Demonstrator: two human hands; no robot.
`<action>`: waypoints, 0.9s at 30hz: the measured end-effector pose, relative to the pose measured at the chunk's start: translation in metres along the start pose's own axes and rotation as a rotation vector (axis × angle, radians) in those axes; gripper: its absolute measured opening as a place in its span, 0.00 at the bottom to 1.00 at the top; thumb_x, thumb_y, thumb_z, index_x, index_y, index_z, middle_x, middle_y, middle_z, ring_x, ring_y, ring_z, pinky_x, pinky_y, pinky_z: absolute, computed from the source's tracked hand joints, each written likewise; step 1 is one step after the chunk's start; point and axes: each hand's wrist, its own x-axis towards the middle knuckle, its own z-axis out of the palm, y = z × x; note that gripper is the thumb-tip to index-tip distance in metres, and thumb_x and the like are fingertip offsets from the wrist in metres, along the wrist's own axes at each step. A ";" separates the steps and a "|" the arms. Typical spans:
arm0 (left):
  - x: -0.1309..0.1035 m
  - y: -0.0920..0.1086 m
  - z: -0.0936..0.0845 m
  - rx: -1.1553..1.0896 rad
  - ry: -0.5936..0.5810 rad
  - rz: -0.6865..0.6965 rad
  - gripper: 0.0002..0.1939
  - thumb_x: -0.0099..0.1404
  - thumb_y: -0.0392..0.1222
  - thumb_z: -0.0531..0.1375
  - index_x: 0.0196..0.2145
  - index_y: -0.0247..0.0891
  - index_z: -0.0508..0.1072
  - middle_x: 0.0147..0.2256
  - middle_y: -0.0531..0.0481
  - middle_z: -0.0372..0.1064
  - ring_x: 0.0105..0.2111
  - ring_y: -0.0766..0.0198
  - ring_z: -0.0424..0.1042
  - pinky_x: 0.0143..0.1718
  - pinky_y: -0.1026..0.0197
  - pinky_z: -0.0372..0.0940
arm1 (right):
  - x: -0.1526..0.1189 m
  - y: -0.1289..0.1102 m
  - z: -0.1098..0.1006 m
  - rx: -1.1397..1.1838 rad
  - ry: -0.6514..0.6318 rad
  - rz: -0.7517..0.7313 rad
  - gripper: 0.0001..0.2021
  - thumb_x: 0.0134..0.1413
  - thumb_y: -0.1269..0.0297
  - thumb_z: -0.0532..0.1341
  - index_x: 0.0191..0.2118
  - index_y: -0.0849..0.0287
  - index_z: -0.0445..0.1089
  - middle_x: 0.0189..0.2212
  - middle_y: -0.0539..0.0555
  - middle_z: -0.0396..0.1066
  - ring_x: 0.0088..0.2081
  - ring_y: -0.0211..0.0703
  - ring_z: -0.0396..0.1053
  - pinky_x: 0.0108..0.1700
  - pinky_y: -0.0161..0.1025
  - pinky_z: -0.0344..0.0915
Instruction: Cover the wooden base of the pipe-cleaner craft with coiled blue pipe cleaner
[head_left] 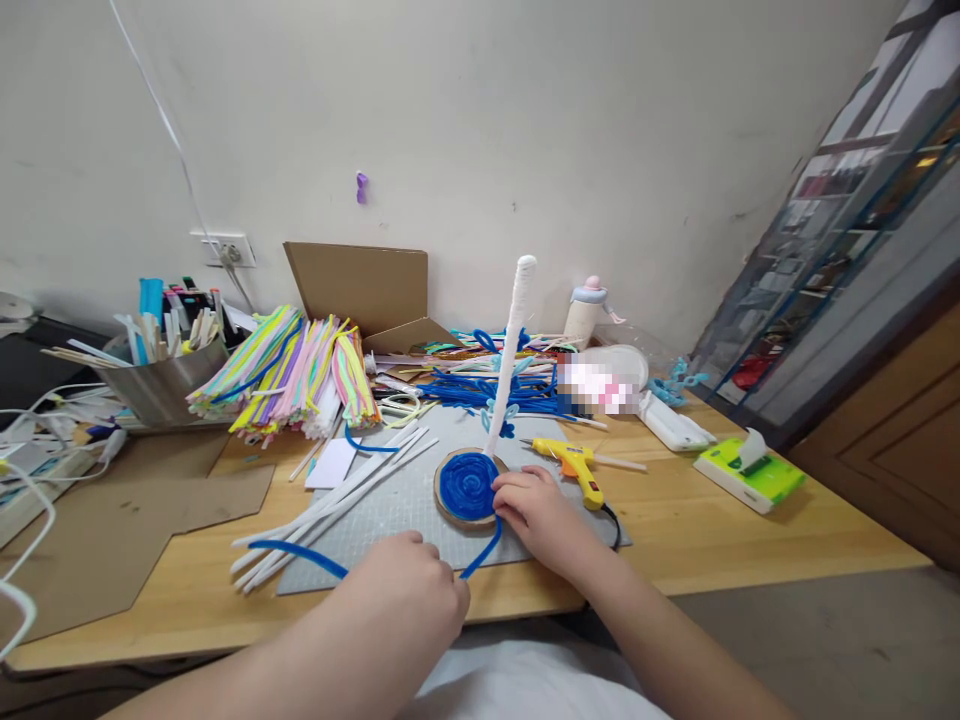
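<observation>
A round cardboard disc (439,500) lies on the grey cutting mat (405,510), covered with a flat coil of blue pipe cleaner (469,487). The loose tail (484,555) runs from the coil's right edge into my left hand (416,590), closed around it near the table's front edge, and its end sticks out to the left. My right hand (532,508) has its fingers together on the coil's right edge, pressing the blue strand there. Behind the disc, a white wrapped stick (510,350) stands upright, with small blue flower shapes beside it.
A yellow glue gun (574,463) lies right of the disc, its cord trailing forward. White pipe cleaners (330,515) lie at left. Farther back are coloured bundles (300,375), a metal pot (165,385), blue stems (480,390) and a bottle (585,315). A tissue pack (750,475) sits at right.
</observation>
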 end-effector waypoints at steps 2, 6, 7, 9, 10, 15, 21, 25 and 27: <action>-0.003 -0.002 -0.004 0.007 -0.003 -0.003 0.06 0.51 0.29 0.61 0.28 0.36 0.71 0.24 0.46 0.72 0.24 0.57 0.72 0.27 0.59 0.58 | 0.001 0.000 0.000 -0.019 -0.001 0.000 0.11 0.54 0.78 0.54 0.29 0.57 0.70 0.39 0.52 0.73 0.43 0.41 0.68 0.55 0.50 0.51; -0.005 -0.005 -0.011 0.011 0.070 -0.018 0.04 0.54 0.29 0.59 0.27 0.35 0.71 0.25 0.44 0.72 0.25 0.57 0.70 0.30 0.56 0.56 | 0.002 -0.001 0.001 -0.048 -0.003 0.015 0.10 0.53 0.78 0.55 0.27 0.57 0.68 0.38 0.51 0.72 0.42 0.42 0.68 0.56 0.53 0.47; -0.004 -0.007 -0.012 0.019 0.090 -0.019 0.04 0.55 0.29 0.59 0.27 0.35 0.71 0.25 0.44 0.71 0.26 0.57 0.69 0.32 0.56 0.56 | 0.002 -0.002 0.001 -0.052 -0.006 0.019 0.10 0.52 0.78 0.55 0.27 0.57 0.68 0.38 0.51 0.72 0.41 0.42 0.68 0.56 0.54 0.46; -0.002 -0.012 -0.012 0.044 0.114 -0.017 0.05 0.56 0.29 0.58 0.27 0.36 0.70 0.26 0.45 0.71 0.28 0.58 0.68 0.34 0.56 0.56 | 0.003 -0.003 0.000 -0.057 -0.014 0.025 0.10 0.52 0.78 0.55 0.27 0.57 0.68 0.37 0.51 0.72 0.41 0.41 0.69 0.56 0.55 0.45; 0.000 -0.017 -0.013 0.059 0.123 -0.019 0.06 0.57 0.29 0.57 0.28 0.36 0.70 0.26 0.46 0.70 0.29 0.58 0.68 0.35 0.56 0.56 | 0.004 -0.004 -0.001 -0.059 -0.018 0.026 0.10 0.52 0.78 0.55 0.27 0.57 0.67 0.36 0.51 0.72 0.41 0.41 0.69 0.57 0.55 0.44; 0.009 -0.051 -0.005 0.126 0.192 -0.099 0.07 0.56 0.27 0.55 0.28 0.37 0.69 0.28 0.45 0.69 0.33 0.56 0.67 0.41 0.53 0.55 | 0.006 -0.007 -0.002 -0.071 -0.018 0.047 0.09 0.51 0.78 0.55 0.27 0.57 0.65 0.32 0.48 0.71 0.39 0.40 0.68 0.57 0.54 0.44; 0.025 -0.051 0.042 -0.021 0.413 -0.386 0.12 0.56 0.25 0.52 0.34 0.37 0.69 0.35 0.44 0.69 0.41 0.54 0.66 0.46 0.51 0.55 | 0.006 -0.007 0.001 -0.085 0.001 0.071 0.09 0.50 0.78 0.56 0.31 0.56 0.62 0.30 0.47 0.69 0.36 0.40 0.66 0.57 0.54 0.45; 0.038 -0.019 0.067 -0.331 0.610 -0.434 0.11 0.60 0.28 0.53 0.38 0.40 0.68 0.39 0.49 0.68 0.43 0.58 0.65 0.47 0.54 0.55 | 0.006 -0.007 0.002 -0.098 0.002 0.070 0.09 0.50 0.78 0.55 0.31 0.56 0.61 0.30 0.47 0.68 0.37 0.40 0.66 0.57 0.54 0.45; 0.044 -0.006 0.074 -0.426 0.638 -0.408 0.04 0.62 0.36 0.56 0.36 0.40 0.68 0.38 0.50 0.68 0.41 0.58 0.65 0.45 0.54 0.57 | 0.005 -0.007 0.002 -0.102 0.008 0.074 0.09 0.50 0.79 0.55 0.31 0.56 0.61 0.30 0.47 0.68 0.37 0.41 0.66 0.57 0.53 0.44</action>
